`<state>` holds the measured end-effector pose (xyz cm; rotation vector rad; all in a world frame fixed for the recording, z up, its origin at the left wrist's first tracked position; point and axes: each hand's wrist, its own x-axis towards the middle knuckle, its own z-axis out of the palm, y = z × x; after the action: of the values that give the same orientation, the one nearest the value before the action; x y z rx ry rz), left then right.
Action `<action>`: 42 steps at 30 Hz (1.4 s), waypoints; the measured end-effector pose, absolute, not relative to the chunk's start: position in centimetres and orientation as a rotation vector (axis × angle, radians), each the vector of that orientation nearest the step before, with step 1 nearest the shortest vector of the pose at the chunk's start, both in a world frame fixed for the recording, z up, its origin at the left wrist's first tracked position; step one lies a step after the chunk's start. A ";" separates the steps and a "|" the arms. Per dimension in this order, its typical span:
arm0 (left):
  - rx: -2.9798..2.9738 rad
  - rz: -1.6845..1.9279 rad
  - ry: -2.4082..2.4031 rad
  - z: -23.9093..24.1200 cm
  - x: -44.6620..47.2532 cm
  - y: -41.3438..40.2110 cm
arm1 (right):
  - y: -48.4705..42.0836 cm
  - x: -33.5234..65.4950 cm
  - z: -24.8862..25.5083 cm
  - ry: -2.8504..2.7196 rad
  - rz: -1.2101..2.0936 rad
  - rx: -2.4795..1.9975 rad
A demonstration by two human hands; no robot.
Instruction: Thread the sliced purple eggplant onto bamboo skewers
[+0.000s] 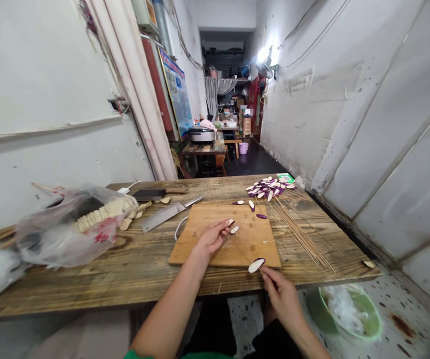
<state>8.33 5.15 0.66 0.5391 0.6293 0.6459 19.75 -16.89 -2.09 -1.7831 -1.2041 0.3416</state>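
Note:
My left hand (213, 238) rests on the wooden cutting board (211, 249) and pinches an eggplant slice (233, 229) at the tip of a thin bamboo skewer (245, 249). My right hand (280, 291), at the table's front edge, pinches the skewer's near end. A second eggplant slice (256, 265) sits on the skewer just above that hand. Loose slices (251, 205) lie at the board's far edge. A pile of eggplant slices (269, 187) lies at the far right of the table.
Bare skewers (297, 229) fan out right of the board. A cleaver (168, 213) lies left of it, and a plastic bag with pale slices (87, 219) sits further left. A green bin (349, 311) stands on the floor at right. Wall close on the right.

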 end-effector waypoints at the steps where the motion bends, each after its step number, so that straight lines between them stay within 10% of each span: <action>1: 0.539 0.642 0.636 0.7 8.3 5.1 | -16.9 19.7 -2.0 -1.206 0.339 -1.782; 42: 0.736 0.606 0.561 -0.2 6.9 5.5 | -17.7 20.4 -1.6 -1.297 0.323 -1.779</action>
<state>6.92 5.52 -0.16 0.7362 0.5612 0.6061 20.40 -17.67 -1.56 -1.7794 -1.2974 0.3228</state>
